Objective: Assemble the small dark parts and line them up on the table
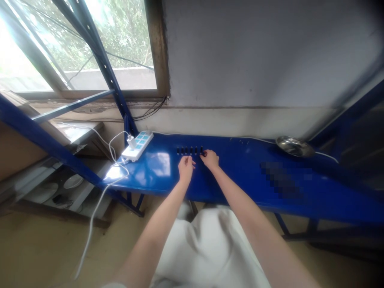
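Note:
Several small black upright pieces (186,151) with pale ends stand in a row on the blue table (234,176). At the row's right end, my right hand (210,159) has its thumb and fingertips closed on the last black piece (201,149). My left hand (186,166) is just in front of the row, its fingers curled and pressed together. Whatever is between those fingers, if anything, is too small to make out.
A white power strip (138,146) with a plugged-in charger lies at the table's left end, its cable (93,216) hanging down. On the right rests a shiny metal dish (295,146), near a blurred-out dark patch (282,182). Tiny bits (243,142) lie by the wall.

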{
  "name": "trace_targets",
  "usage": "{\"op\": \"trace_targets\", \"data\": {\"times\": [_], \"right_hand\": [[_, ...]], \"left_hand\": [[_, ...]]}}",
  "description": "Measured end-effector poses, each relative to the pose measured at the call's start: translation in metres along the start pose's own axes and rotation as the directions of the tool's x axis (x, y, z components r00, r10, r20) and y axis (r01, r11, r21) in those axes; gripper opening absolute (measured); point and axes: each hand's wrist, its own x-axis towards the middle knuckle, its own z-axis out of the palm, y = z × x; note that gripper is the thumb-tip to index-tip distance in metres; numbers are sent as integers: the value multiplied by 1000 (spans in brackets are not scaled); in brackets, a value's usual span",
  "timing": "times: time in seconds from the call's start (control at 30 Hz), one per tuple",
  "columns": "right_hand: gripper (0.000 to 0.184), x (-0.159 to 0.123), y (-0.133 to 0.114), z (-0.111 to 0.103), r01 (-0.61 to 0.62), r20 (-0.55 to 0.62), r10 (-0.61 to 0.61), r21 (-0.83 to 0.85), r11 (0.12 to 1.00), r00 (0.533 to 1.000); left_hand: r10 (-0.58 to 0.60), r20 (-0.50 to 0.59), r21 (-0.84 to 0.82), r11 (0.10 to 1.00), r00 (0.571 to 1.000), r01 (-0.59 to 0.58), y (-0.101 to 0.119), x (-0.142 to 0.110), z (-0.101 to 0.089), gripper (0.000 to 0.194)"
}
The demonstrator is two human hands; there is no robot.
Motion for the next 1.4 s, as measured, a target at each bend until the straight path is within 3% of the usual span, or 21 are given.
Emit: {"op": "trace_targets", "data": {"times": [0.23, 0.4, 0.53, 1.4], "right_hand": [[27, -27, 19, -9, -8, -54, 21, 215, 977, 998], [26, -49, 33, -20, -28, -61, 68, 508, 861, 996], [26, -63, 37, -29, -80, -45, 140, 634, 769, 989], [24, -69, 40, -29, -48, -64, 116, 645, 763, 991]], "left_hand": [[-13, 45, 1, 1000, 999, 13, 2, -1, -1, 26], [-44, 114, 61, 997, 992, 38, 0, -2, -1, 23], [-39, 137, 95, 995, 990, 26, -4, -1, -1, 22], [-6, 181, 153, 988, 984, -22, -6, -2, -4, 22]]}}
